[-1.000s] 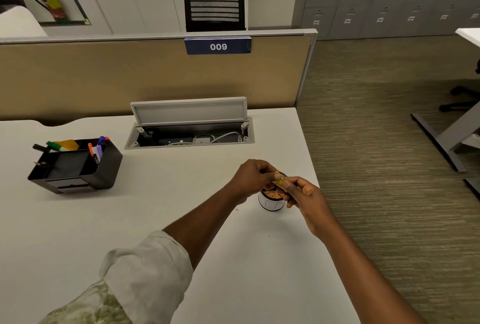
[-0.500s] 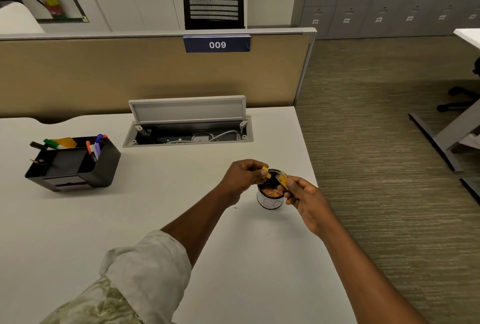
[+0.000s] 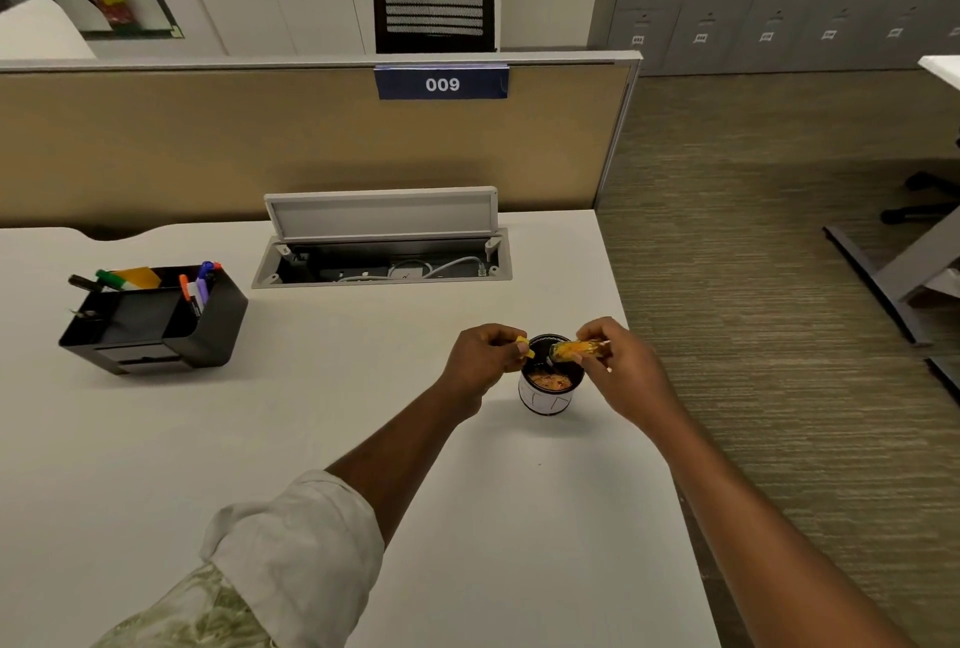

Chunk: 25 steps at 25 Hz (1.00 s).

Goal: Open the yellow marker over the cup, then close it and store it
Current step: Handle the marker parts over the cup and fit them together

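A small cup (image 3: 546,397), white outside and dark inside with orange-brown contents, stands near the desk's right edge. Above its rim my right hand (image 3: 621,367) grips the yellow marker body (image 3: 575,349), which lies roughly level and points left over the cup. My left hand (image 3: 480,361) pinches the yellow cap (image 3: 523,345) just left of the cup's rim. A gap over the cup separates cap and marker. A black desk organizer (image 3: 156,322) with several coloured pens sits at the far left of the desk.
The white desk (image 3: 260,439) ends just right of the cup, with carpet beyond. An open cable tray (image 3: 382,267) with a raised lid lies behind the hands. A tan partition (image 3: 260,148) labelled 009 closes off the back.
The hands have pulled apart over the cup. The cap has come off the marker and moved left with my left hand; the marker body has moved right with my right hand.
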### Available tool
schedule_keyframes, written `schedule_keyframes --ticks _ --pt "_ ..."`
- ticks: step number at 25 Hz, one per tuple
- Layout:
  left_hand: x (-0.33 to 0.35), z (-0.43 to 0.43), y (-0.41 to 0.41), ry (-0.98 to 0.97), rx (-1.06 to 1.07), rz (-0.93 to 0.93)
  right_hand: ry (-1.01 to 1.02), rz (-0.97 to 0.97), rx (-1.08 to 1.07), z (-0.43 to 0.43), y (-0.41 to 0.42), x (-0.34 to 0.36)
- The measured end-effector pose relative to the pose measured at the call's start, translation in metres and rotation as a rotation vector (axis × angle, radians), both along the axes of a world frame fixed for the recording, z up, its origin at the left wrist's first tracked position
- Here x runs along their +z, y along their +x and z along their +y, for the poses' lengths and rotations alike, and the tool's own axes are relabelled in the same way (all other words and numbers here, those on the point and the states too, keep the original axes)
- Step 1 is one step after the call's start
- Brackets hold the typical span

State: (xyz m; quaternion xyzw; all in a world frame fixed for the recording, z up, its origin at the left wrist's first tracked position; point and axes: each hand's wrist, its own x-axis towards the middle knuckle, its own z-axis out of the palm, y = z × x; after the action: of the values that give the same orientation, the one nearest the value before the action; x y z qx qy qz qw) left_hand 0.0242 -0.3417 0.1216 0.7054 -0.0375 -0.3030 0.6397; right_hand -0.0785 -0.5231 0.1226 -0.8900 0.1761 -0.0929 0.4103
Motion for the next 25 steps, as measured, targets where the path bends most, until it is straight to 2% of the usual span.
schedule_keyframes --ticks 2,6,12,16,22,25 --pt "0.0 0.001 -0.002 0.016 0.0 -0.005 -0.126 0.016 0.077 0.002 0.006 0.002" --pt "-0.003 0.004 -0.003 0.044 0.016 0.003 -0.237 0.051 0.159 0.003 0.011 -0.001" --pt "-0.003 0.008 -0.006 0.04 0.027 0.017 -0.249 -0.113 0.089 0.01 0.007 0.006" --pt "-0.004 0.009 -0.01 0.035 0.033 0.025 -0.346 -0.059 0.137 0.017 0.005 -0.005" --pt "-0.004 0.011 -0.013 0.033 0.045 0.038 -0.431 -0.275 0.08 0.023 0.011 0.011" --pt "-0.006 0.012 -0.013 0.028 0.051 0.044 -0.441 -0.197 0.107 0.026 0.01 -0.004"
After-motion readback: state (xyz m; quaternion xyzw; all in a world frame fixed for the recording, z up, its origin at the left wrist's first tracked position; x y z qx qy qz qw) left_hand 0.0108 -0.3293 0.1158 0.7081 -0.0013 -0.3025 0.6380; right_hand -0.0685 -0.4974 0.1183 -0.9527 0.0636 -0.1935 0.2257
